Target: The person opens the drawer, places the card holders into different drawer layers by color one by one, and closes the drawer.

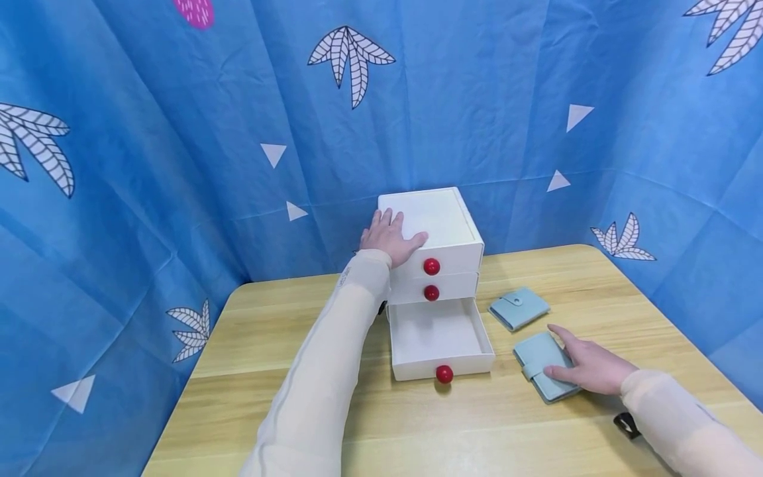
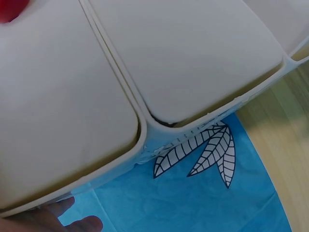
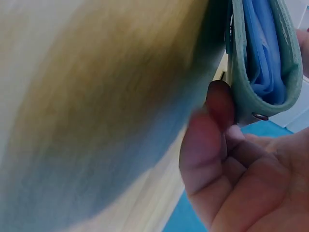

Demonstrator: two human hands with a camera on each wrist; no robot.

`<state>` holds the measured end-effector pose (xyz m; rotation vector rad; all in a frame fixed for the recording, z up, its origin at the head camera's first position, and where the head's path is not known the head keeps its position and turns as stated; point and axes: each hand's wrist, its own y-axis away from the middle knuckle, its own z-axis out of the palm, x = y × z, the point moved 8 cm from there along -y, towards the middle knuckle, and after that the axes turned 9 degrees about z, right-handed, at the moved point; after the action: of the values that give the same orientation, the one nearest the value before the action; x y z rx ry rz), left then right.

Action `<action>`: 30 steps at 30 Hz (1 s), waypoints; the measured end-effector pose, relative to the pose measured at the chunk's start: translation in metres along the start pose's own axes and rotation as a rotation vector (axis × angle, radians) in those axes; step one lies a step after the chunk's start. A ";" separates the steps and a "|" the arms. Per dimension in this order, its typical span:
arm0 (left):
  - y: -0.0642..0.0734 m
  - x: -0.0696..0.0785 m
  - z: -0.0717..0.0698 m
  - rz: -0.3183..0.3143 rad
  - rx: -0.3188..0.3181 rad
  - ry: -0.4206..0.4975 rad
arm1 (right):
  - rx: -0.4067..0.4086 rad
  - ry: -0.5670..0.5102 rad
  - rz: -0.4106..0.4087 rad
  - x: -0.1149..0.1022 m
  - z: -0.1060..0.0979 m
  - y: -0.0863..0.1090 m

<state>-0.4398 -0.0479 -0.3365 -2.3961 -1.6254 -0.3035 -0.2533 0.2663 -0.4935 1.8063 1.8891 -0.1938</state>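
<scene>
My left hand [image 1: 390,237] rests spread on the top left edge of a small white drawer unit [image 1: 444,218]. In the left wrist view its fingers [image 2: 82,224] show beside the unit's wall. The bottom drawer [image 1: 441,366], with a red round knob, is pulled out and bare inside; the two drawers above are closed. To the right, my right hand [image 1: 599,370] holds a light blue snap wallet [image 1: 539,352] at its right side, thumb over the cover. In the right wrist view, blue plastic sleeves show inside the wallet's [image 3: 239,72] edge, and curled fingers lie below it.
A second light blue wallet [image 1: 520,308] with a snap strap lies on the wooden table [image 1: 268,371], between the drawer unit and the held wallet. Blue patterned cloth [image 1: 477,99] hangs behind and along both sides of the table.
</scene>
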 end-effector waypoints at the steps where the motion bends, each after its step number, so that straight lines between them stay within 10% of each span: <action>1: 0.000 0.000 0.000 -0.001 0.001 0.001 | -0.002 -0.014 0.000 0.000 0.000 0.001; 30: -0.001 0.004 -0.001 -0.010 -0.013 -0.006 | -0.116 -0.448 -0.137 0.001 -0.002 0.005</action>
<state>-0.4391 -0.0447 -0.3342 -2.4014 -1.6435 -0.3095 -0.2491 0.2687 -0.4907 1.4147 1.6619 -0.4834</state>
